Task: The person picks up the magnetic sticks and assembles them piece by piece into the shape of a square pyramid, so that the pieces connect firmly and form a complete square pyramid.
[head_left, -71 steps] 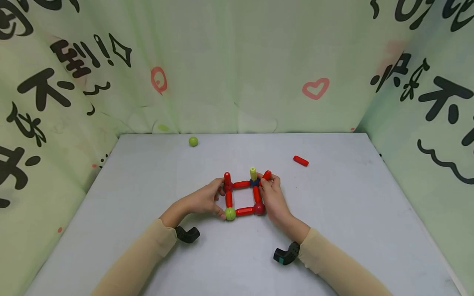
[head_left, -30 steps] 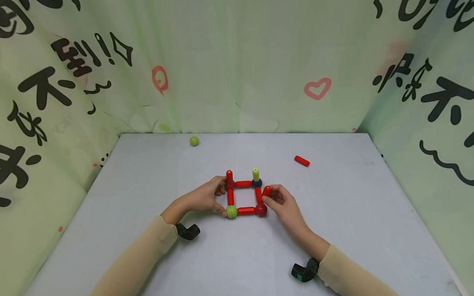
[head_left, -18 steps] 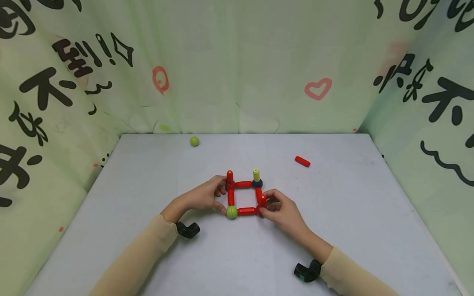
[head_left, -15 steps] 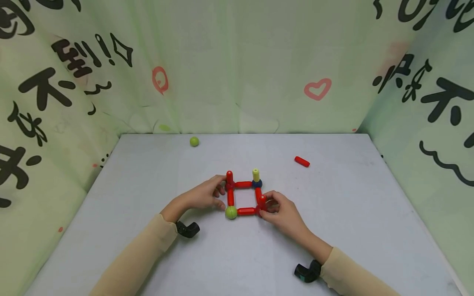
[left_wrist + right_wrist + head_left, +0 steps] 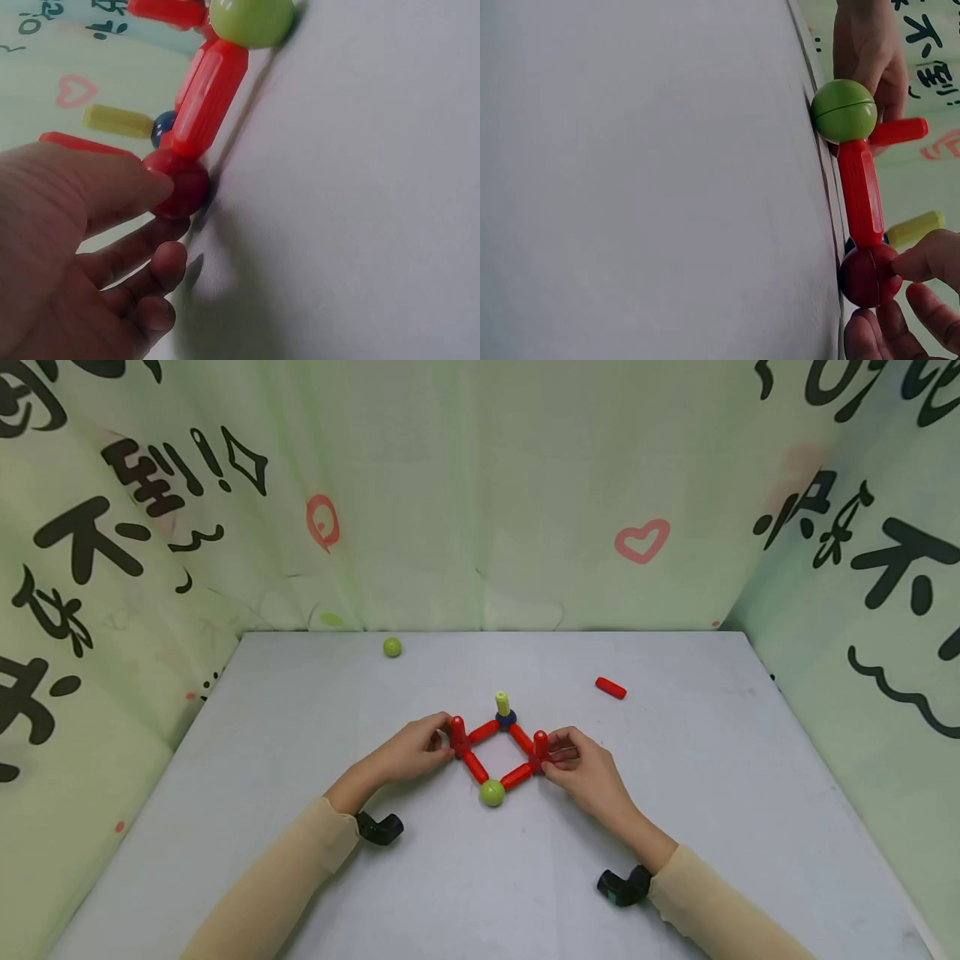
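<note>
Both hands pinch the red frame [image 5: 498,752] near the table's [image 5: 300,760] middle: left hand [image 5: 408,752] at its left corner, right hand [image 5: 581,764] at its right corner.

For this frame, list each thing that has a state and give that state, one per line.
rod-and-ball frame: flat on the table, closed four-sided loop, standing as a diamond.
yellow post: upright on the blue ball, untouched.
left hand: holds the frame's left corner.
right hand: pinches the right corner below its red post.
loose green ball: resting on the table, unattached.
loose red rod: lying flat, unattached.
</note>
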A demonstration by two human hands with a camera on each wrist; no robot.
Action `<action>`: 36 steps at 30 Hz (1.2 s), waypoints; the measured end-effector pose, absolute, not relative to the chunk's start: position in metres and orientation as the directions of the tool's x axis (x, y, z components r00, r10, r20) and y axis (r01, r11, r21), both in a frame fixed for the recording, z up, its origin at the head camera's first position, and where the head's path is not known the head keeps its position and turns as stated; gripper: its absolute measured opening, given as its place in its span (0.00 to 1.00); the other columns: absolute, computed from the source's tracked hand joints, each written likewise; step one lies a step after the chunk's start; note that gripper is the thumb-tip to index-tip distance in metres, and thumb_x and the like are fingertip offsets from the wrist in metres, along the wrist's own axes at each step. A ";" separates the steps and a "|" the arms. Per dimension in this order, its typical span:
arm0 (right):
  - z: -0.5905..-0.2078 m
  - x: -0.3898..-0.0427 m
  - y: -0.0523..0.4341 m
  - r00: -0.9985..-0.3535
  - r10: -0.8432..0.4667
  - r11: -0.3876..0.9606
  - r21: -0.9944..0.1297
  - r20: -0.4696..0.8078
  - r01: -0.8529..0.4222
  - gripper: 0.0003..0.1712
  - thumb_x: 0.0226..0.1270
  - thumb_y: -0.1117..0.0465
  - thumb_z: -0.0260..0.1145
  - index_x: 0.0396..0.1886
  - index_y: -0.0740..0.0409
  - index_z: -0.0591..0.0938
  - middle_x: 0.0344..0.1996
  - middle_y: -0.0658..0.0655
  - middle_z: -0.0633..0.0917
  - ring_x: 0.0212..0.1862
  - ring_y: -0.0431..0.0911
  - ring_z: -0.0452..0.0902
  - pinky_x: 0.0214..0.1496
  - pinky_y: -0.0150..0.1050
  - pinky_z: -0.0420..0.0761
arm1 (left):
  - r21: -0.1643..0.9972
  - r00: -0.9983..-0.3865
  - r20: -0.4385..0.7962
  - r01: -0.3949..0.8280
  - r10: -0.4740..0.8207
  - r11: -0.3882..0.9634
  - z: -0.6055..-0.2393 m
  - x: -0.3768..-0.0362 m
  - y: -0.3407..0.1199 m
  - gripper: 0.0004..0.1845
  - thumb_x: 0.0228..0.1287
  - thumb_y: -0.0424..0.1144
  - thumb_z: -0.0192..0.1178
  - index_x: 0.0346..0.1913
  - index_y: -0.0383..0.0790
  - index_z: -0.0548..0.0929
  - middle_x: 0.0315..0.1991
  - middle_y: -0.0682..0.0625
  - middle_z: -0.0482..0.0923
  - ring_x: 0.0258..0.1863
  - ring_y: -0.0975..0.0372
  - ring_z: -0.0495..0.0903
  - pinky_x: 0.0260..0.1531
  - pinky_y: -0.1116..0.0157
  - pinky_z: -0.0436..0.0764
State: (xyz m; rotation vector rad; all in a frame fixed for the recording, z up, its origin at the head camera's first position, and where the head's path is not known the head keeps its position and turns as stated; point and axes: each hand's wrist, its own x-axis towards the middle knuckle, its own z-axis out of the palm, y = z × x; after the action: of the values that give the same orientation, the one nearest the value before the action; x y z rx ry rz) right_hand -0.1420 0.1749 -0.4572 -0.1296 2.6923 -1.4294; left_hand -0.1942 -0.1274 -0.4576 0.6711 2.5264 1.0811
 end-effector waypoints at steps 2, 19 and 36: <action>-0.457 -0.148 0.178 -0.994 -0.101 0.572 -0.820 -0.045 -0.020 0.18 0.67 0.67 0.71 0.56 0.60 0.80 0.51 0.61 0.87 0.50 0.51 0.85 0.53 0.42 0.86 | 0.731 -0.834 -0.105 0.304 0.541 0.611 -0.457 -0.193 -0.128 0.16 0.70 0.32 0.63 0.57 0.40 0.77 0.47 0.47 0.80 0.37 0.60 0.75 0.38 0.66 0.75; -0.454 -0.173 0.172 -0.991 -0.124 0.616 -0.787 -0.044 -0.042 0.19 0.68 0.59 0.73 0.56 0.59 0.83 0.52 0.60 0.87 0.52 0.53 0.85 0.49 0.42 0.85 | 0.718 -0.749 -0.142 0.372 0.647 0.588 -0.456 -0.172 -0.120 0.14 0.63 0.42 0.73 0.47 0.49 0.79 0.29 0.58 0.76 0.28 0.66 0.71 0.31 0.69 0.71; -0.454 -0.178 0.161 -0.992 -0.119 0.613 -0.789 -0.031 -0.049 0.19 0.69 0.62 0.70 0.57 0.63 0.83 0.52 0.62 0.87 0.52 0.55 0.85 0.53 0.47 0.86 | 0.686 -0.815 -0.161 0.313 0.556 0.657 -0.451 -0.184 -0.114 0.08 0.66 0.31 0.68 0.39 0.46 0.81 0.33 0.56 0.81 0.34 0.64 0.77 0.37 0.68 0.78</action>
State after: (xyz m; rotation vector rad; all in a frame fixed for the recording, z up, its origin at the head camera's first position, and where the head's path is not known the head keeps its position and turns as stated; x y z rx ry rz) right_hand -0.1777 0.1608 -0.4541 -0.1439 2.7484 -1.3409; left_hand -0.1837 -0.1142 -0.4507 0.6877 2.5176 0.9463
